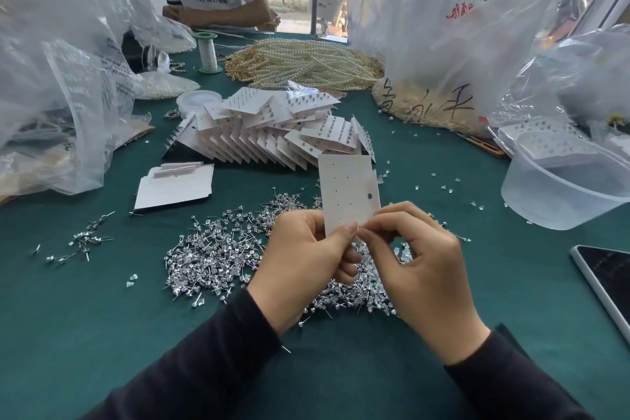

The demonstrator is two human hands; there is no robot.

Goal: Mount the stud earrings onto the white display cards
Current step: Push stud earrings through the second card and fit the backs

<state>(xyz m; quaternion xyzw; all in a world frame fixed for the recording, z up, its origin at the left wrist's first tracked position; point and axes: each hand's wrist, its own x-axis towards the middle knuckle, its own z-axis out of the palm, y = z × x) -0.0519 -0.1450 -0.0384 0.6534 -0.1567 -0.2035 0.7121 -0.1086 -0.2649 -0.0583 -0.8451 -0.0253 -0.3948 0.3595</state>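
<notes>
I hold a white display card [347,191] upright above the green table; it has small punched holes and one larger hanging hole. My left hand [303,259] pinches its lower edge with thumb and fingers. My right hand [419,269] meets the card's bottom corner with thumb and forefinger pinched together; whether a stud sits between them is too small to tell. A big heap of silver stud earrings [218,249] lies under and left of my hands. Filled cards [272,126] are stacked in a leaning row behind.
Blank cards [174,186] lie at left. A clear plastic tub [559,187] stands at right, a phone [606,280] near the right edge. Pearl strands [306,61], a thread spool [208,51] and plastic bags [443,27] fill the back. Another person sits opposite.
</notes>
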